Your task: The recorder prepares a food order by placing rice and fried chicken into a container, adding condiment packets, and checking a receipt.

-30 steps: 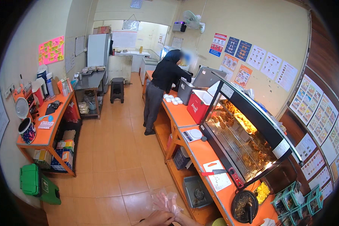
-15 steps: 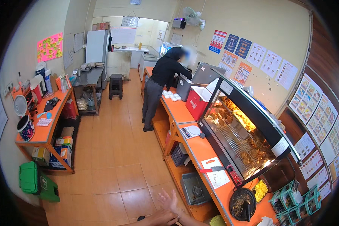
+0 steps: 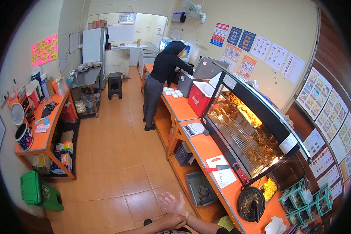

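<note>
At the bottom centre, my left hand [image 3: 172, 221] comes in from the lower left, its fingers closed round my right wrist. My right hand [image 3: 173, 203] reaches up past it over the tiled floor, palm turned up and fingers spread, with nothing in it. A dark sleeve [image 3: 227, 231] shows on my right forearm. To the right on the orange counter [image 3: 193, 146] are a stone mortar [image 3: 249, 212] with a dark pestle [image 3: 256, 211], and a red-handled knife [image 3: 218, 168] across a white cutting board [image 3: 224, 178]. Neither hand touches these.
A lit glass display case [image 3: 253, 132] of fried food stands on the counter, beyond a yellow-filled tray [image 3: 268, 189]. Another person [image 3: 163, 74] leans over a grey cooler [image 3: 185, 83] near a red cool box [image 3: 198, 102]. At left are a green bin [image 3: 39, 191] and an orange table [image 3: 37, 142].
My right hand has moved slightly left and up in the picture, and its sleeve now shows. The view has shifted a little. The left hand stays at the right wrist.
</note>
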`<control>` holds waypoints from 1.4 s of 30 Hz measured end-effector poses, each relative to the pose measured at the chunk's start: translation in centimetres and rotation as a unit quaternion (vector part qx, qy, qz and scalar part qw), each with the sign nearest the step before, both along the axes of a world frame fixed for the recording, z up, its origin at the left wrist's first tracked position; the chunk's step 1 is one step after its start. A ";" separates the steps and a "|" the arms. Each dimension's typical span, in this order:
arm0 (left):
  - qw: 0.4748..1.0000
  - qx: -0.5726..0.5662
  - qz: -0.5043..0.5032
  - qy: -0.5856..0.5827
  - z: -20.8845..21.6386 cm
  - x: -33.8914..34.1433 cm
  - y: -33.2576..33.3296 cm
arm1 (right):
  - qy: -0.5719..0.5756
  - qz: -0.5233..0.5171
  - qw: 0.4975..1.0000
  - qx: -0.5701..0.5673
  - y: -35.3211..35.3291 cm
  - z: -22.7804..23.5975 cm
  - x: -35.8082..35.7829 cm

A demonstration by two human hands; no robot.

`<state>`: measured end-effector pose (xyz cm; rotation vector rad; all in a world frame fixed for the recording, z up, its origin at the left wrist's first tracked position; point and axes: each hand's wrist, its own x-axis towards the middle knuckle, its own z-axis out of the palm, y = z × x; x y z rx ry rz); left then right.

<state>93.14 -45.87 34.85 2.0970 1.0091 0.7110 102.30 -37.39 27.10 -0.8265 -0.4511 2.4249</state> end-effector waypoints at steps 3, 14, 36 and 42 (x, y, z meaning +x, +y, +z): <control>1.000 -0.012 -0.001 0.002 0.1 0.1 0.0 | 0.074 -0.018 0.996 -0.041 0.3 -0.8 0.3; 0.998 -0.040 -0.054 0.007 -0.7 1.0 2.1 | 0.143 -0.089 0.986 -0.005 1.5 -2.7 0.6; 0.868 -0.236 -0.287 0.329 -31.8 -0.9 14.6 | -0.030 -0.617 0.782 0.080 12.9 7.1 33.4; 0.875 -0.316 -0.252 0.268 -29.7 -2.6 15.3 | -0.240 -0.633 0.704 0.215 18.3 14.0 40.9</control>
